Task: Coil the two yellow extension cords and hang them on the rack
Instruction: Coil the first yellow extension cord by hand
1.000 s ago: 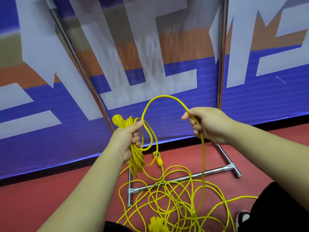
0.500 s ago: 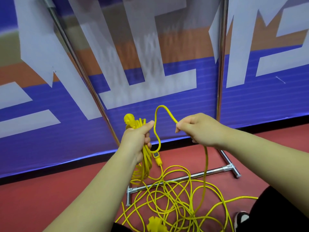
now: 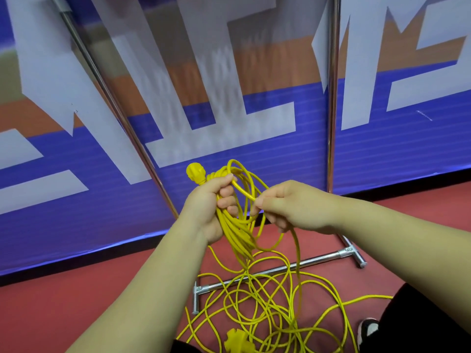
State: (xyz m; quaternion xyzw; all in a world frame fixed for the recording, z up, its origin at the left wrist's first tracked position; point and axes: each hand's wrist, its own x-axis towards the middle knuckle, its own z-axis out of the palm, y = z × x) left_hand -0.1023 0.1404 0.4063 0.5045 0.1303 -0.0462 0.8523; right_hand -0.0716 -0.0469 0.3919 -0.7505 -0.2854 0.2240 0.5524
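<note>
**Right hand brought in beside the coil**

1 second ago the right hand (image 3: 288, 207) stood well out to the right, with a tall arch of cord between the 2 hands. Now it is just beside the left hand (image 3: 209, 200), and the arch has shrunk to a small loop lying against the bundle. The left hand's fingers are curled round the coiled yellow cord (image 3: 233, 230), thumb on top, and the plug (image 3: 195, 171) sticks out above the fist. The right hand pinches 1 strand of the loose cord (image 3: 254, 301) between thumb and forefinger, its other fingers bent over it; the strand drops from there to the floor (image 3: 76, 301)

The rest of the loose cord lies in tangled loops on the red floor, across the base bar of the rack (image 3: 318, 259), with a yellow socket block (image 3: 235, 341) at the near edge of view. Which strands belong to which of the 2 cords cannot be told. The rack's 2 chrome uprights rise on either side of the hands, with open room between them. Along the floor's far edge stands a blue, white and orange banner (image 3: 254, 138). A shoe (image 3: 368, 329) shows at the lower right
</note>
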